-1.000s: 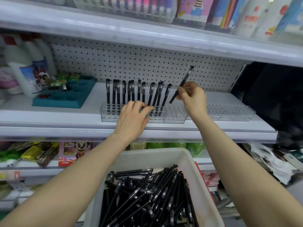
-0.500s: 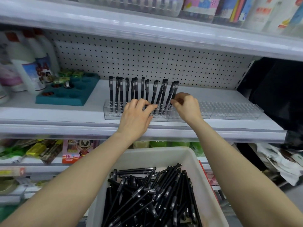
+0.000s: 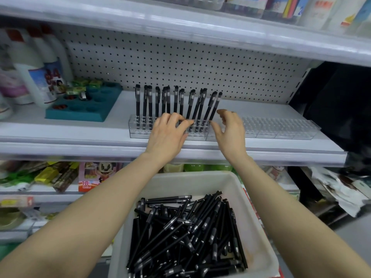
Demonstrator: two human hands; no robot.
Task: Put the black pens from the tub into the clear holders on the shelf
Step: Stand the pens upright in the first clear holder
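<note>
At the far left of the shelf (image 3: 60,133) we see white bottles (image 3: 34,77) and, beside them, a teal tray (image 3: 80,111) with round wells. Next comes the 1st clear holder (image 3: 138,131), where a row of black pens (image 3: 138,101) stands cap up, the left ones upright and the right ones tilted to the right. The left hand (image 3: 168,135) rests on this holder's front, fingers bent and close together with their tips at the feet of the pens; we cannot tell whether they pinch a pen or only press on the holder. Just to its right the right hand (image 3: 230,131) hovers with fingers apart and loosely curved, holding nothing, its thumb near the foot of the last pen. Further right lie more clear holders (image 3: 281,127) in line with the 1st. Below and between our 2 arms sits the white tub (image 3: 200,181), with a loose heap of pens (image 3: 186,233) inside
</note>
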